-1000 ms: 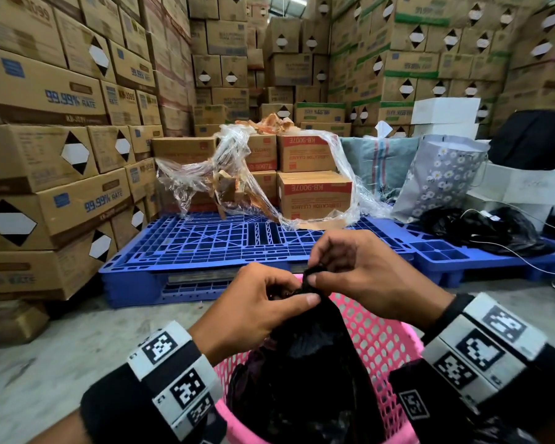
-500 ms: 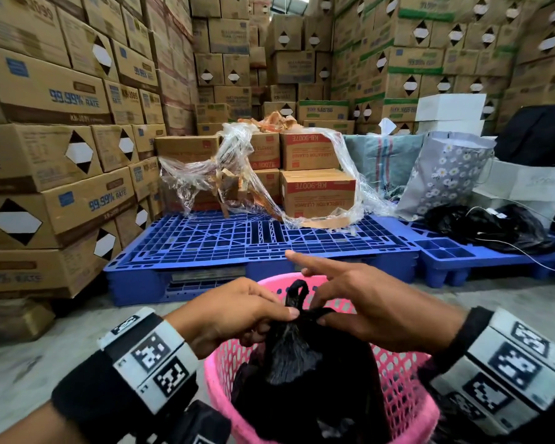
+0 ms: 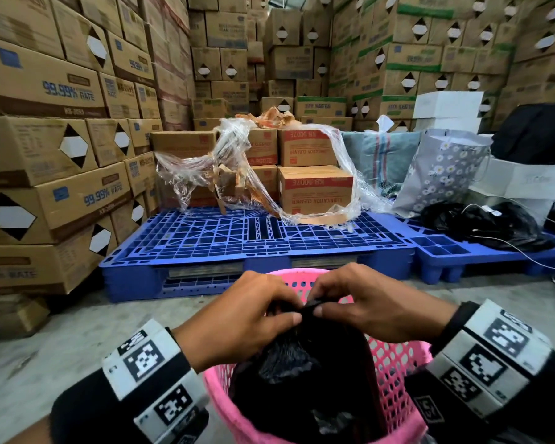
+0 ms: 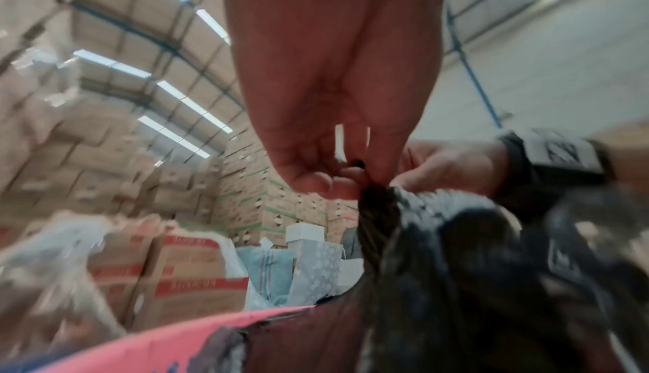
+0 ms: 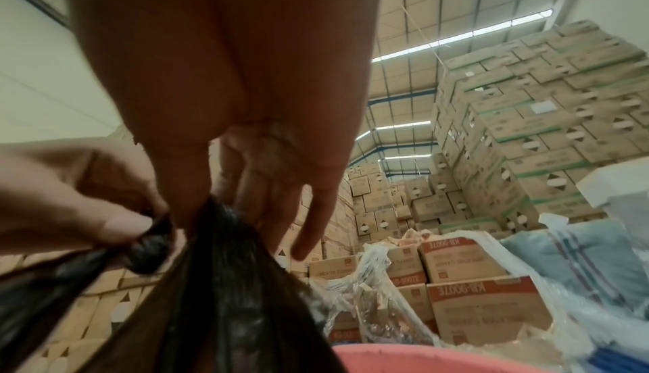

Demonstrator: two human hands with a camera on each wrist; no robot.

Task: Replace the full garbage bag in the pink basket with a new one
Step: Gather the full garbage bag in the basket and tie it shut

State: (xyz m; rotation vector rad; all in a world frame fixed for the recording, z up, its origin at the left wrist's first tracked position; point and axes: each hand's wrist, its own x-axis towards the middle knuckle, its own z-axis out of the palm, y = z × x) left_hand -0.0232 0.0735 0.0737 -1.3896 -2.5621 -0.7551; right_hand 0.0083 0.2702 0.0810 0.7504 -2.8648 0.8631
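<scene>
A full black garbage bag [image 3: 305, 376] stands in the pink mesh basket [image 3: 394, 373] on the floor right in front of me. Its gathered neck [image 4: 379, 212] is twisted into a knot at the top. My left hand [image 3: 247, 318] pinches one strand of the bag's neck [image 5: 147, 243] between thumb and fingers. My right hand [image 3: 366, 306] pinches the other side of the neck [image 5: 218, 212], with its outer fingers extended. Both hands meet over the basket's middle. The knot itself is mostly hidden under the fingers.
A blue plastic pallet [image 3: 225, 241] lies just beyond the basket, bearing red-printed cartons [image 3: 314, 190] and torn clear wrap [image 3: 237, 168]. Tall carton stacks [image 3: 45, 149] wall the left and back. Loose black bags [image 3: 481, 222] and a flowered bag [image 3: 442, 171] sit at right. Bare concrete floor [image 3: 45, 354] lies at left.
The right index finger, stretched out half a second ago, has curled back onto the bag's neck. The upright loop of black plastic has been pulled down between both hands, which have drawn closer together.
</scene>
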